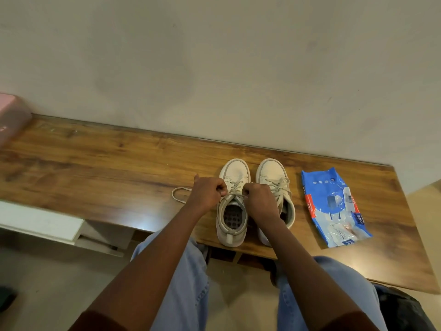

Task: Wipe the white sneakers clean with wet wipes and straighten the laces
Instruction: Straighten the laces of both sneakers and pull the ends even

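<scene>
Two white sneakers stand side by side on the wooden table (95,163), toes toward the wall. My left hand (207,194) and my right hand (260,201) hover over the top eyelets of the left sneaker (232,225), each pinching one end of its lace (235,192), which is stretched taut between them. A loose loop of that lace (177,194) trails on the table to the left of my left hand. The right sneaker (272,173) is laced, and my right wrist covers part of its opening. A blue pack of wet wipes (334,206) lies flat to the right of the shoes.
A pink box (12,115) sits at the table's far left by the wall. A white shelf (38,220) juts out under the table's left front edge. My knees in blue jeans (181,278) are below the front edge. The wall runs directly behind the table.
</scene>
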